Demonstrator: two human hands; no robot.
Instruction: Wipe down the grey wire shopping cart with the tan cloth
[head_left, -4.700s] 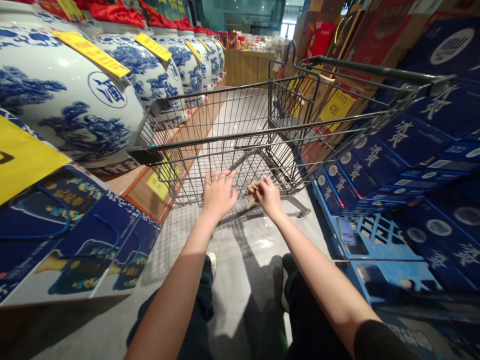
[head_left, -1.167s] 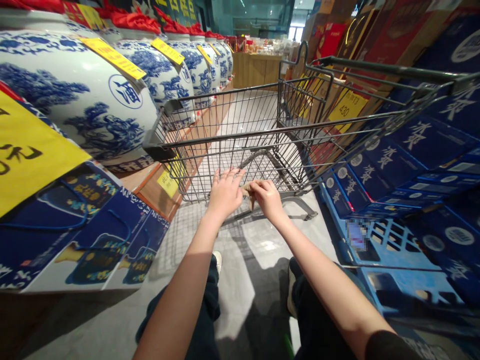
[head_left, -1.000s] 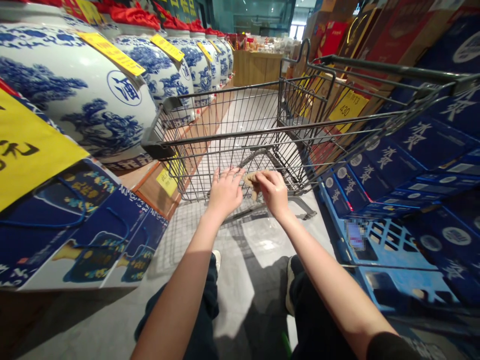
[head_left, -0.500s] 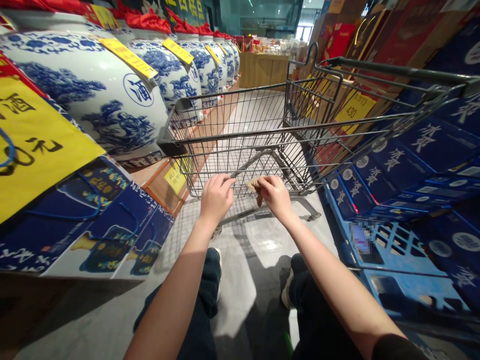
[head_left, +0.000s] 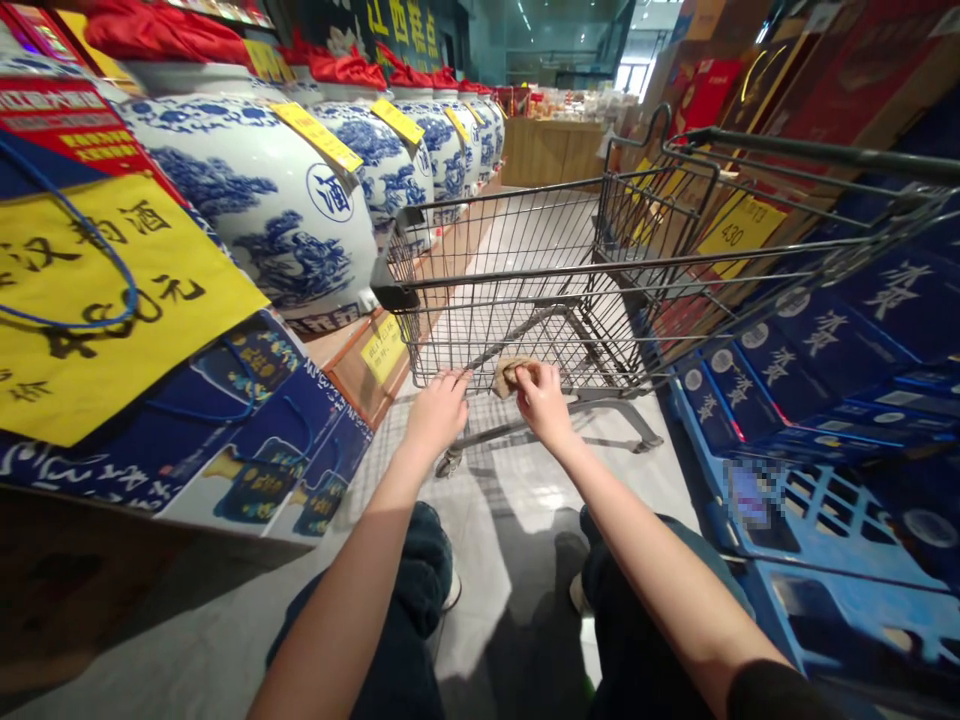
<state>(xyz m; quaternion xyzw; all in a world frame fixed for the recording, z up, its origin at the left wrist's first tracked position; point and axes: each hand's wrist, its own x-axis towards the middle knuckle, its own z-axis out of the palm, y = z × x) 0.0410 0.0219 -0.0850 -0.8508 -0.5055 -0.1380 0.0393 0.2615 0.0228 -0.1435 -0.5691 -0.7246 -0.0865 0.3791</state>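
A dark metal shopping cart stands sideways in front of me, its wire basket at the height of my hands. My left hand is at the basket's lower front edge, fingers curled around the bottom wire near the left corner. To its right, my right hand pinches a crumpled tan cloth. The cloth lies against the lower wires of the basket, and my fingers hide part of it.
Blue-and-white jars with red cloth tops line a wooden ledge at left. Nearer stand blue gift boxes under a yellow price sign. At right, blue cartons are stacked by a light-blue plastic pallet. A grey floor runs beneath.
The view has swung slightly left, so the scene sits further right. The cloth in my right hand has gone from hanging down to lying bunched against the wires. My left fingers have closed on the basket edge.
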